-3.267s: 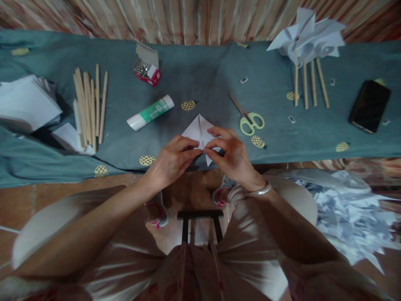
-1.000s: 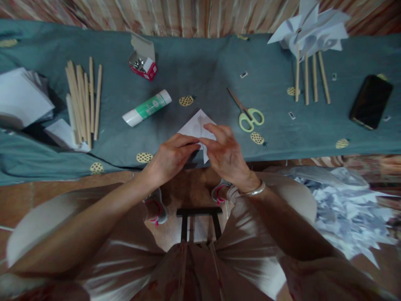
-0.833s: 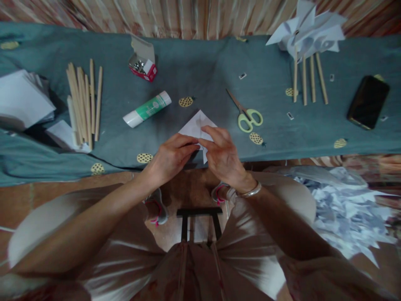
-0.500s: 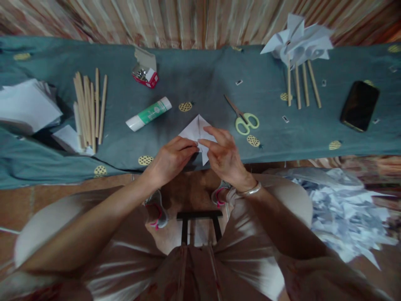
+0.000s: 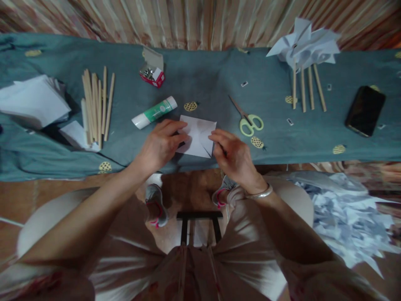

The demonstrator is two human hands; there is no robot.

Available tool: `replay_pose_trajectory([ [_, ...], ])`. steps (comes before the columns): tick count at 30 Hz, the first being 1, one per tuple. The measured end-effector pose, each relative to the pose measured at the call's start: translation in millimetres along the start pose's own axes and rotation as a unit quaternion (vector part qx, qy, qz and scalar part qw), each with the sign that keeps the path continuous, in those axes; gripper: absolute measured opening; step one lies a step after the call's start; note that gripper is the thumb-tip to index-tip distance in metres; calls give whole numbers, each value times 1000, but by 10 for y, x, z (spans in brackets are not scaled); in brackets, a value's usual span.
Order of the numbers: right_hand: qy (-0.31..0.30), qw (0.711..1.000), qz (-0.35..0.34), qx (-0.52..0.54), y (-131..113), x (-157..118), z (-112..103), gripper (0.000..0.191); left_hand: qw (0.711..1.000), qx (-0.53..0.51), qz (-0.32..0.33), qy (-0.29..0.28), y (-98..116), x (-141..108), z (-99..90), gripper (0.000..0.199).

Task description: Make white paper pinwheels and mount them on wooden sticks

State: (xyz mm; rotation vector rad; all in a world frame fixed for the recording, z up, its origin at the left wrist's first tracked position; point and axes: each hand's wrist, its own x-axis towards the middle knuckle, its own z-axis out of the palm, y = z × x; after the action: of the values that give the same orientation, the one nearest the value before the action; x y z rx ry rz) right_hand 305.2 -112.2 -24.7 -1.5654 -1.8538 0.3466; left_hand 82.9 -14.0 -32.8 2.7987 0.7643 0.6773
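Note:
A square sheet of white paper lies at the near side of the table, with cut or crease lines running in from its corners. My left hand grips the sheet's left side, index finger on top and thumb lower down. At the opposite edge my right hand has its bent fingers closed on the paper; its thumb is partly hidden. A green and white glue stick lies just beyond my left hand. Scissors with light green handles rest to the right of my right hand.
A red box of metal pins stands open farther back. Wooden sticks and stacked paper are at left. Paper pinwheels on sticks and a black phone lie at right. A bag of folded paper sits below the table edge.
The paper has turned from a diamond to a square position and lies flatter, its folded point no longer showing. My hands have moved apart to its left and right sides.

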Motion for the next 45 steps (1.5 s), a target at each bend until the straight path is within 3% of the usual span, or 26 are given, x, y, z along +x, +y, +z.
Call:
replay_pose_trajectory([
  [3,-13,1000,-9,-2,-27,2,21,30,999,5,17,31,-13,5,-32,24],
  [6,-19,1000,-15,-13,-33,6,28,29,997,3,46,58,103,4,-63,17],
  [15,-30,999,-20,-28,-40,1,40,28,994,62,64,-56,378,-8,-46,17],
  [24,-77,996,2,38,19,43,-110,30,997,44,42,-43,365,-35,-39,22],
  [30,-75,986,19,147,48,63,-115,10,999,-18,34,-30,380,-71,-33,21],
  [33,-78,982,26,168,38,73,-76,9,998,-16,40,-42,404,-69,-42,21],
  [45,-46,998,5,52,-13,171,98,11,998,-23,48,-21,418,-116,6,22],
])
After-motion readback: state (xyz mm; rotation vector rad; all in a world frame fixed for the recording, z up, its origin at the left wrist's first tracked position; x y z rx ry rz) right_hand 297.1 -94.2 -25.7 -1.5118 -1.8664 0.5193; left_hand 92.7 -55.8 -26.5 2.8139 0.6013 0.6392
